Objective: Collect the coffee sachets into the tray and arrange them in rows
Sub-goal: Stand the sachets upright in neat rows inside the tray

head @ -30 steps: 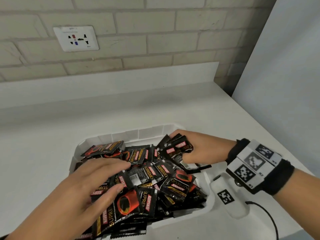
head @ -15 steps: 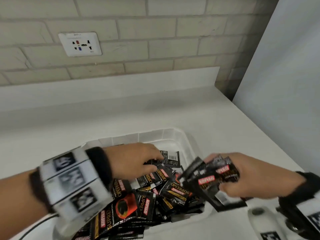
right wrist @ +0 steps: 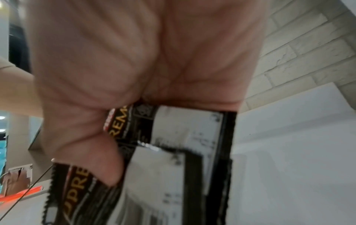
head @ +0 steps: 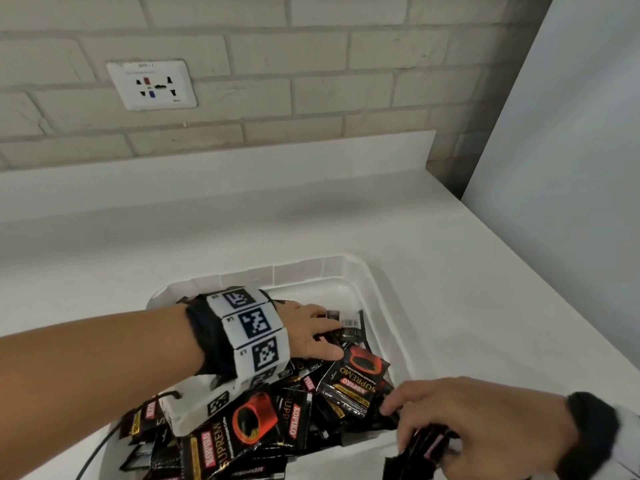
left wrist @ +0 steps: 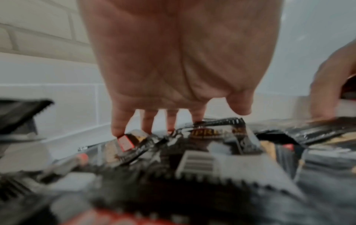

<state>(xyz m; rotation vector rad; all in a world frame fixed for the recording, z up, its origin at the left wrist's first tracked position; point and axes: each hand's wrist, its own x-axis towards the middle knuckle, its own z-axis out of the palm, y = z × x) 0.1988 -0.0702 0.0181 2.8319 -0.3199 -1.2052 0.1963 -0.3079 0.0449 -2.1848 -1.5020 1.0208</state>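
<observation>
A white plastic tray [head: 388, 306] on the counter holds a loose heap of black-and-red coffee sachets [head: 263, 420]. My left hand [head: 311, 336] reaches across the heap to the far right corner, its straight fingers [left wrist: 117, 126] touching the sachets [left wrist: 198, 152] there. My right hand [head: 460, 410] hovers at the tray's near right edge and grips a bundle of several sachets [head: 426, 452]. In the right wrist view, thumb and palm clamp that bundle [right wrist: 173, 152], backs showing white panels.
The white counter [head: 467, 271] runs back to a low upstand and a brick wall with a socket plate [head: 152, 84]. A grey panel [head: 571, 168] stands along the right edge of the counter. A cable [head: 93, 455] trails from my left wrist unit.
My left hand has moved from the near left of the heap across to the far right corner. My right hand lifted a bundle out and drew it back to the near right.
</observation>
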